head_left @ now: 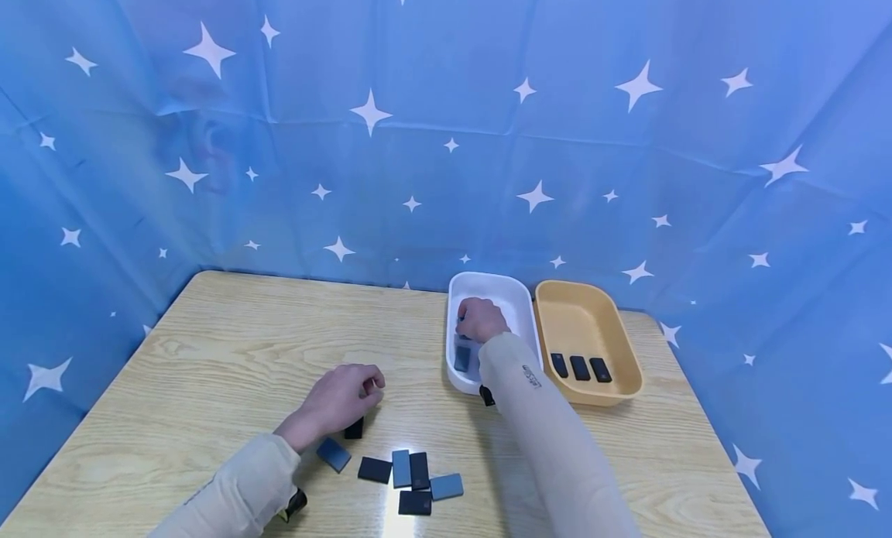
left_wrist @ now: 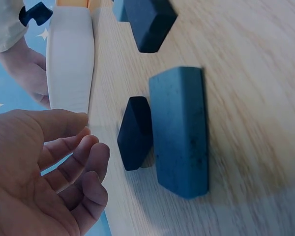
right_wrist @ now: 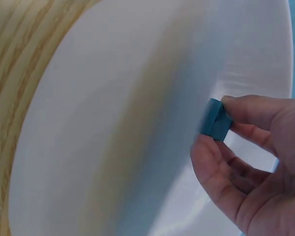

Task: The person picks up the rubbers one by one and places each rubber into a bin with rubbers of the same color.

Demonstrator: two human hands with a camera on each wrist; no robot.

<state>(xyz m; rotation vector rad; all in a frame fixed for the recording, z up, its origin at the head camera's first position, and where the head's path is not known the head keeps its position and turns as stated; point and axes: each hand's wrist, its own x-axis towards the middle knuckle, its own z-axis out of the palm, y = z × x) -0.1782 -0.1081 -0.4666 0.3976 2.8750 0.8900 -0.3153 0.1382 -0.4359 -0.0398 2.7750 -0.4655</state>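
Note:
My right hand [head_left: 482, 320] reaches into the white bin [head_left: 526, 310] and pinches a small blue block [right_wrist: 217, 120] between thumb and fingers. Another blue block [head_left: 462, 358] lies on the bin's floor, nearer the front. My left hand [head_left: 340, 399] hovers over the table with its fingers loosely bent and nothing between them. Just below it lies a black block [head_left: 354, 429], partly covered by the hand in the head view. Beside that is a blue block [head_left: 334, 454], seen large in the left wrist view.
Closer to the front lies a loose group of black blocks [head_left: 375, 470] and blue blocks [head_left: 447, 487], some touching. An orange-yellow bin [head_left: 574, 306] stands right beside the white one, holding three black blocks [head_left: 580, 368] in a row. A blue star-patterned curtain [head_left: 418, 166] hangs behind the table.

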